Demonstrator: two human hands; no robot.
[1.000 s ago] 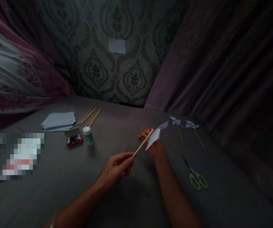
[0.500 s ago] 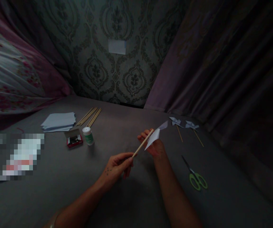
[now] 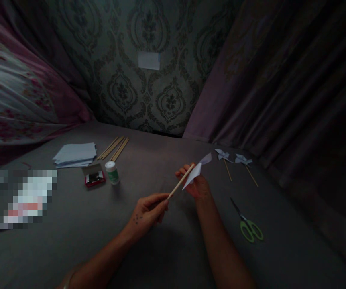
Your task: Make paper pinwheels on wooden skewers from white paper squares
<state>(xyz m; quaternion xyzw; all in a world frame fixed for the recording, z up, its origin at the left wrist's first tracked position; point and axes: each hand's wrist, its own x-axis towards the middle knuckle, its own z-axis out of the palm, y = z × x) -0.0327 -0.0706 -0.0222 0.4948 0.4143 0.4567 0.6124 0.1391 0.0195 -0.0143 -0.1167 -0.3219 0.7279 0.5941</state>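
Observation:
My left hand (image 3: 149, 209) pinches the lower end of a thin wooden stick (image 3: 180, 182) that slants up to the right. My right hand (image 3: 193, 184) is closed on a folded white paper pinwheel (image 3: 197, 169) held against the stick's upper end. Both hands hover above a grey cloth surface (image 3: 167, 249). Two finished paper pinwheels on sticks (image 3: 223, 155) (image 3: 244, 160) lie just beyond my right hand.
Green-handled scissors (image 3: 249, 226) lie right of my right arm. At the left are a stack of white paper (image 3: 75, 154), several wooden sticks (image 3: 114, 147), a small white glue bottle (image 3: 112, 171), a small red box (image 3: 94, 177) and a pixelated patch. Curtains and patterned wallpaper stand behind.
Hands, stick and paper stay almost still; the view has shifted only slightly.

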